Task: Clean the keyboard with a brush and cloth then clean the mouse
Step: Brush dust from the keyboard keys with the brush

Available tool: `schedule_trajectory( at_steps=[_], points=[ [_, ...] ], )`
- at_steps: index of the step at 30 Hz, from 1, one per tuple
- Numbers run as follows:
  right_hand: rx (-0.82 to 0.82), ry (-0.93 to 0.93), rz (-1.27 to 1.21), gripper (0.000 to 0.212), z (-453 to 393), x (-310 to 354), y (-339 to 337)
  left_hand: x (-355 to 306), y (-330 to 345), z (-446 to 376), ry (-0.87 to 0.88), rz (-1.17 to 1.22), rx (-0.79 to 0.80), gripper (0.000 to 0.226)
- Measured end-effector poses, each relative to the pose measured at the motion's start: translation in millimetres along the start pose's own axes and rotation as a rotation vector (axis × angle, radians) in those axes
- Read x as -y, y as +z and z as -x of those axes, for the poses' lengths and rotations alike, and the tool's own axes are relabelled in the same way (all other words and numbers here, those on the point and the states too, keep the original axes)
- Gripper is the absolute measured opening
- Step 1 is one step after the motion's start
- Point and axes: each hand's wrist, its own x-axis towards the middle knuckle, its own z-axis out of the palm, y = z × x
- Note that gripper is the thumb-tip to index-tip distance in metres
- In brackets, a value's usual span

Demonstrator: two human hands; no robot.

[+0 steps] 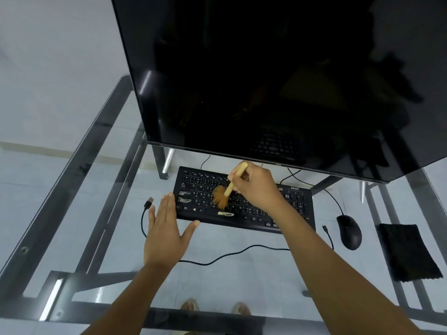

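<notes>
Keyboard [244, 204]: black, on the glass table [72, 189] below the monitor [278, 81]; "acer" legible at its far right corner.
Right hand [254, 187]: curled round the brush [229, 187], bristles splayed on the left-centre keys.
Left hand [164, 228]: flat, fingers straight, holding nothing, thumb at the keyboard's near edge.
Mouse [349, 232] and dark cloth [408, 252]: right of the keyboard, untouched.
Risk: hard strokes could slide the unbraced keyboard or lodge dust under the keys.

Brush [226, 192] bristles on black keyboard [244, 204]; mouse [349, 232], cloth [408, 252] rightward.
</notes>
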Motion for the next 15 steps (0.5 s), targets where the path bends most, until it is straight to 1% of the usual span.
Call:
schedule_trajectory(
  at_steps=[1,2,3,4,5,6,7,8,9,10,11,12,13,14,15],
  points=[
    [-0.092,-0.049,0.085,0.008,-1,2,2,0,0,0,-0.001,0.006,0.002,0.087],
    [-0.187,-0.077,0.104,0.008,-2,5,3,-1,0,0,-0.002,0.012,0.003,0.086],
    [-0.230,-0.090,0.071,0.006,-4,6,4,-1,-1,0,-0.005,0.019,0.001,0.085],
    [-0.205,-0.067,-0.013,0.006,-6,9,5,0,-1,-1,-0.007,0.024,0.000,0.085],
    [-0.138,-0.037,-0.065,0.006,-6,12,7,0,-2,-1,-0.011,0.026,0.003,0.086],
    [-0.052,-0.015,-0.084,0.006,-4,15,11,0,-2,-1,-0.017,0.026,0.008,0.087],
    [-0.007,-0.033,-0.019,0.006,-3,16,15,2,-3,-1,-0.021,0.027,0.012,0.089],
    [-0.027,-0.075,0.070,0.007,-3,15,19,2,-3,-1,-0.018,0.035,0.011,0.091],
    [-0.101,-0.116,0.141,0.008,-4,16,19,2,-3,-1,-0.010,0.050,0.005,0.093],
    [-0.186,-0.142,0.153,0.008,-4,19,18,1,-4,-1,-0.002,0.067,-0.005,0.095],
    [-0.228,-0.138,0.119,0.007,-4,20,18,1,-4,-1,-0.002,0.081,-0.014,0.097],
    [-0.215,-0.108,0.013,0.006,-4,22,19,0,-5,-1,-0.008,0.089,-0.018,0.100],
    [-0.156,-0.053,-0.123,0.006,-2,24,20,-1,-6,-1,-0.016,0.095,-0.016,0.101],
    [-0.064,0.015,-0.242,0.006,3,30,25,-1,-7,0,-0.027,0.098,-0.009,0.103],
    [0.035,0.061,-0.302,0.005,9,34,32,0,-7,0,-0.038,0.098,-0.001,0.104]
  ],
)
